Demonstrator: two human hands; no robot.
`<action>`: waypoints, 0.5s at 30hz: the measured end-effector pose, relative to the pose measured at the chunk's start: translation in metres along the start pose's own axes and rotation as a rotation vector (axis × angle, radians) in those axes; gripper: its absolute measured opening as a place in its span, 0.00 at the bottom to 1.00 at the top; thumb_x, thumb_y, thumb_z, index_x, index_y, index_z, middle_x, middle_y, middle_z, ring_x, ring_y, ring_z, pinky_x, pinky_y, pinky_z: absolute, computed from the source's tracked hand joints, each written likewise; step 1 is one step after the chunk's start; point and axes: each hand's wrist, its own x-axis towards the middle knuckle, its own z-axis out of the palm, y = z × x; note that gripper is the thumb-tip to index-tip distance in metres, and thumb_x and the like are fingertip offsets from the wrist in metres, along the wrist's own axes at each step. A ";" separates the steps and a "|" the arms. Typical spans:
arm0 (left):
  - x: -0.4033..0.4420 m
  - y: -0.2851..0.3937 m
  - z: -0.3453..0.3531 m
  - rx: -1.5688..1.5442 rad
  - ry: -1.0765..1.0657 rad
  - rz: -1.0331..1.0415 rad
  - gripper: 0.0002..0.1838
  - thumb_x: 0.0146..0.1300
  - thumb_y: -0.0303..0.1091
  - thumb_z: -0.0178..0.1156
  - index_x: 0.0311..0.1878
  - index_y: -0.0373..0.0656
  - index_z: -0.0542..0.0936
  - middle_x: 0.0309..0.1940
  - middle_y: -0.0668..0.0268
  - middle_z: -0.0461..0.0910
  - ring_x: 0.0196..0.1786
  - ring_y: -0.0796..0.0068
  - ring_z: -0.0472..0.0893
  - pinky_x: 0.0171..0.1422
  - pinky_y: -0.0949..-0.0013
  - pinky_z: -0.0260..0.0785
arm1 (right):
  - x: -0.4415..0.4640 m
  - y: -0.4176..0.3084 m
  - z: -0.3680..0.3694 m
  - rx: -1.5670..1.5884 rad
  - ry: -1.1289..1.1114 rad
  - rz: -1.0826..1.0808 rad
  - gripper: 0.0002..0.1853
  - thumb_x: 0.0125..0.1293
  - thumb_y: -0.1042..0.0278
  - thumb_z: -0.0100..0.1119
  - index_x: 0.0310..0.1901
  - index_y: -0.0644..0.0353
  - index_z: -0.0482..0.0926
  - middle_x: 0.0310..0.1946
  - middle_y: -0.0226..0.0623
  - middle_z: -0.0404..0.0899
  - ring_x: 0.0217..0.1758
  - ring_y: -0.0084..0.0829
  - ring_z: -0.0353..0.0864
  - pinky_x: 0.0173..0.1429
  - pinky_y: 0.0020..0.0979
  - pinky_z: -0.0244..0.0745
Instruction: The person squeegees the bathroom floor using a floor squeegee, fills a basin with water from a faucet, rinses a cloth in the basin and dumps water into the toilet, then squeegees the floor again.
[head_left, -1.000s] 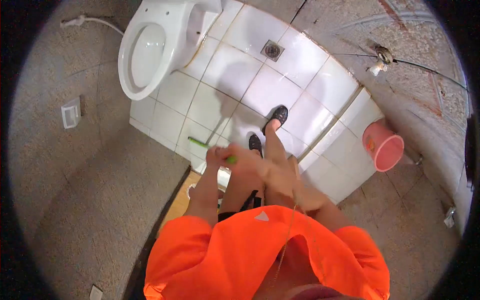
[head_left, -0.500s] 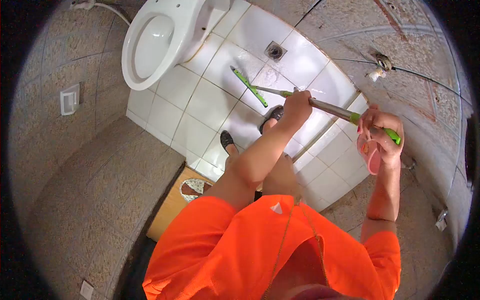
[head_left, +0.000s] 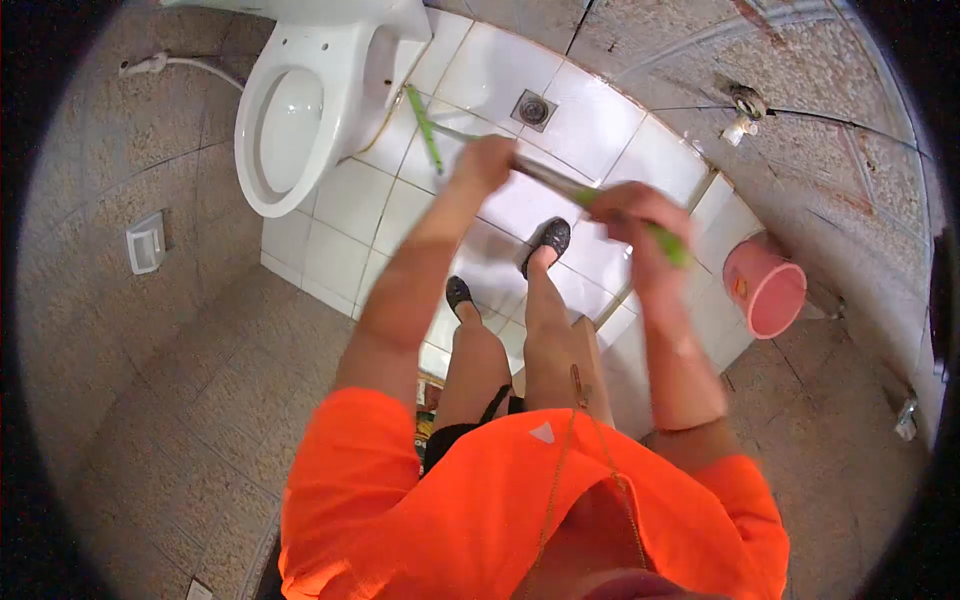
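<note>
Biggest first: the white-tiled floor (head_left: 345, 225) runs under you, w/ the toilet (head_left: 330, 95) upper L, lid not in view. Your long-handled squeegee (head_left: 548, 179) slants across the floor in front of you, its green blade (head_left: 424, 130) at the far end, just R of the toilet base; can't tell if the blade touches the tiles. The pink bucket (head_left: 745, 280) is nr the RH wall, R of your R hand & clear of it. Your R hand (head_left: 645, 218) is a bit blurred, fingers wrapped round the upper end of the handle, a bit of green grip showing past it. Your L hand (head_left: 487, 163) has its fingers closed round the pole, btwn the R hand & the blade. Your dark R shoe (head_left: 550, 245) and L shoe (head_left: 459, 294) are on the tiles below, R one a bit fwd. White soap dish (head_left: 146, 244) is on the LH wall. Smallest: sq. floor drain (head_left: 534, 111), set in the tiles R of the blade, beyond the pole.
</note>
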 end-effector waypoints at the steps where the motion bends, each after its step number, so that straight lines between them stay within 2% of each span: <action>1: -0.001 -0.020 -0.012 0.067 -0.140 -0.090 0.02 0.48 0.29 0.55 0.27 0.42 0.74 0.31 0.54 0.76 0.37 0.50 0.76 0.42 0.52 0.68 | 0.002 0.031 0.022 0.012 0.020 -0.021 0.03 0.53 0.85 0.52 0.27 0.68 0.75 0.30 0.43 0.80 0.32 0.30 0.77 0.36 0.27 0.71; 2: 0.000 -0.030 -0.017 0.134 -0.281 -0.182 0.03 0.49 0.29 0.55 0.28 0.42 0.75 0.31 0.54 0.77 0.39 0.50 0.77 0.43 0.53 0.69 | 0.004 0.053 0.032 0.025 0.041 -0.038 0.03 0.52 0.85 0.52 0.27 0.69 0.75 0.29 0.43 0.80 0.32 0.30 0.77 0.35 0.28 0.72; 3: 0.006 -0.033 -0.013 0.141 -0.283 -0.175 0.03 0.49 0.29 0.55 0.28 0.42 0.75 0.31 0.54 0.77 0.39 0.50 0.77 0.43 0.53 0.69 | 0.004 0.059 0.029 0.029 0.048 -0.044 0.03 0.52 0.85 0.52 0.27 0.69 0.75 0.29 0.43 0.80 0.32 0.30 0.77 0.35 0.28 0.72; 5: 0.010 -0.034 0.004 0.238 -0.371 -0.287 0.04 0.50 0.30 0.55 0.31 0.45 0.76 0.34 0.55 0.77 0.41 0.52 0.78 0.46 0.54 0.70 | 0.002 0.065 0.020 0.047 0.216 0.069 0.06 0.56 0.78 0.48 0.26 0.68 0.75 0.30 0.45 0.80 0.33 0.33 0.78 0.35 0.28 0.71; 6: 0.010 -0.028 0.020 0.244 -0.306 -0.236 0.04 0.50 0.29 0.56 0.31 0.45 0.76 0.33 0.55 0.78 0.40 0.52 0.78 0.46 0.54 0.70 | -0.003 0.060 0.002 -0.003 0.209 0.110 0.06 0.55 0.79 0.47 0.24 0.67 0.74 0.31 0.46 0.80 0.31 0.31 0.77 0.34 0.28 0.70; 7: 0.013 -0.019 0.038 0.247 -0.240 -0.185 0.05 0.50 0.29 0.56 0.32 0.45 0.76 0.33 0.55 0.78 0.40 0.52 0.78 0.45 0.53 0.70 | -0.009 0.056 -0.014 -0.005 0.206 0.026 0.07 0.55 0.78 0.47 0.22 0.67 0.72 0.30 0.48 0.80 0.30 0.32 0.76 0.33 0.28 0.69; 8: 0.022 -0.003 0.053 0.278 -0.255 -0.151 0.04 0.49 0.28 0.57 0.31 0.45 0.76 0.32 0.56 0.78 0.39 0.52 0.79 0.43 0.52 0.70 | -0.016 0.047 -0.030 0.068 0.222 0.049 0.06 0.54 0.78 0.46 0.22 0.66 0.72 0.29 0.50 0.79 0.29 0.34 0.75 0.31 0.28 0.67; 9: 0.024 0.031 0.048 0.191 -0.192 -0.188 0.05 0.48 0.28 0.57 0.31 0.44 0.76 0.31 0.57 0.78 0.39 0.53 0.79 0.42 0.53 0.71 | -0.020 0.030 -0.042 0.012 0.175 -0.063 0.05 0.53 0.79 0.45 0.22 0.66 0.71 0.28 0.50 0.77 0.30 0.36 0.75 0.31 0.29 0.66; 11: 0.036 0.073 0.059 0.166 -0.225 -0.229 0.04 0.49 0.30 0.57 0.30 0.44 0.77 0.30 0.56 0.78 0.38 0.53 0.79 0.42 0.52 0.71 | -0.031 0.006 -0.068 -0.077 0.184 -0.060 0.07 0.55 0.76 0.44 0.20 0.66 0.65 0.27 0.51 0.76 0.27 0.35 0.71 0.33 0.31 0.66; 12: 0.039 0.086 0.064 0.128 -0.202 -0.174 0.04 0.50 0.30 0.57 0.30 0.44 0.77 0.31 0.55 0.79 0.38 0.53 0.80 0.43 0.52 0.72 | -0.035 -0.008 -0.073 -0.100 0.239 0.010 0.09 0.56 0.74 0.44 0.20 0.65 0.63 0.23 0.48 0.72 0.26 0.34 0.68 0.36 0.32 0.66; 15: 0.049 0.119 0.070 0.122 -0.263 -0.152 0.05 0.51 0.31 0.58 0.31 0.45 0.78 0.32 0.56 0.79 0.38 0.54 0.80 0.43 0.53 0.73 | -0.042 -0.027 -0.090 -0.063 0.230 -0.047 0.08 0.54 0.75 0.45 0.18 0.65 0.65 0.18 0.42 0.69 0.27 0.37 0.72 0.34 0.34 0.68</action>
